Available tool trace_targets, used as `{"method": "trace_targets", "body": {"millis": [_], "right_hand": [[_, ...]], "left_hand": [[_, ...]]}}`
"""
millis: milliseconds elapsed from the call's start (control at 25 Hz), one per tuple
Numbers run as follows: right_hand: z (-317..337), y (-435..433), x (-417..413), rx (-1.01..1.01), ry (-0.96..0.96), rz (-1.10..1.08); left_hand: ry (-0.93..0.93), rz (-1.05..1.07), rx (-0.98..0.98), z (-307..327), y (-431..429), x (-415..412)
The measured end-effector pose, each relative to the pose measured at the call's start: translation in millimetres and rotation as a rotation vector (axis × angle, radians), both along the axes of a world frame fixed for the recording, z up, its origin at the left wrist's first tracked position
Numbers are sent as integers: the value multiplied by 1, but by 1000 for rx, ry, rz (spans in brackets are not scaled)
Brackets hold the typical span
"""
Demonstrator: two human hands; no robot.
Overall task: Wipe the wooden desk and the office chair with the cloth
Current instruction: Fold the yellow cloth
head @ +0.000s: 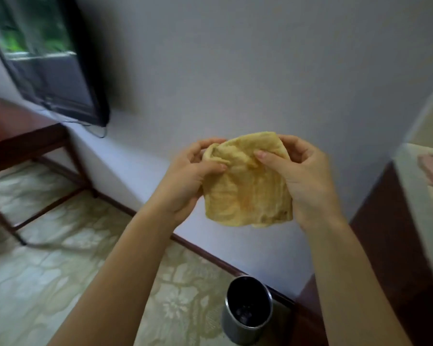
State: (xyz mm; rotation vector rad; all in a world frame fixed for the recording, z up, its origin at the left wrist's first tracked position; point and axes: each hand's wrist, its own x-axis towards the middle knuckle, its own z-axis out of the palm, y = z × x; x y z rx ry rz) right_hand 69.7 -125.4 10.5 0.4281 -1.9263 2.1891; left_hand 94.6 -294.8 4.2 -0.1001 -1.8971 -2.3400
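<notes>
The left hand (188, 177) and right hand (304, 178) pinch 2 top corners of the yellow cloth (248, 191) in mid-air, fingers curled. It hangs long axis downward, well apart from the wooden desk (23, 132).
</notes>
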Motion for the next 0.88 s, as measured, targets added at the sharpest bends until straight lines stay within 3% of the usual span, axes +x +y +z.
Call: {"method": "trace_targets", "body": {"millis": [200,480,760,880], "right_hand": [[-39,-159,-4,48,-175,243],[-91,-349,13,184,-334,688],[-136,-513,16,479,-176,807],[-141,-593,2,570,-52,841]], "left_hand": [[-254,126,-53,-58,-141,34],[-242,569,7,-106,-308,114],[-303,835,-35,-121,-454,149],[-314,939,-177,-129,-527,141]]}}
